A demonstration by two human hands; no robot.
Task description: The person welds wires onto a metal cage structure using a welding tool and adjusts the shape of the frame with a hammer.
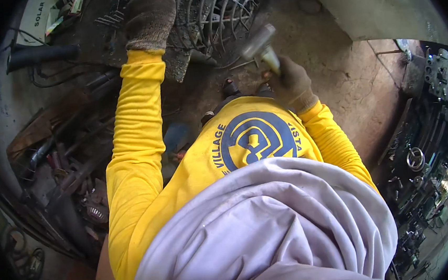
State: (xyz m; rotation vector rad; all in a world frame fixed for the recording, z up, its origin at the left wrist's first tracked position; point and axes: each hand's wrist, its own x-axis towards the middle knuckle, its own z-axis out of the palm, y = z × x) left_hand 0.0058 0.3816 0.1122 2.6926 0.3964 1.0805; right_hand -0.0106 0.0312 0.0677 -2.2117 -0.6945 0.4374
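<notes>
Hammer (263, 47) is hovering near-right of the cage (218, 20), the right hand's (292, 84) fingers gripping its handle; the left hand (150, 20) is sitting left of the cage, its grip impossible to tell. Hammering seems to be proceeding, the next move calling for careful aim.

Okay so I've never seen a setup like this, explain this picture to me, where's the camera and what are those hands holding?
There's no machine here, just a person in a yellow shirt. A wide fisheye camera on their head looks down, so straight edges bend. The pale cloth hangs close below it. Both hands wear dark gloves. The right hand grips a hammer. The left hand is beside a round metal grille; its fingers aren't clear, so I can't tell what it holds. Thin metal rods lie on the dark work surface.
</notes>
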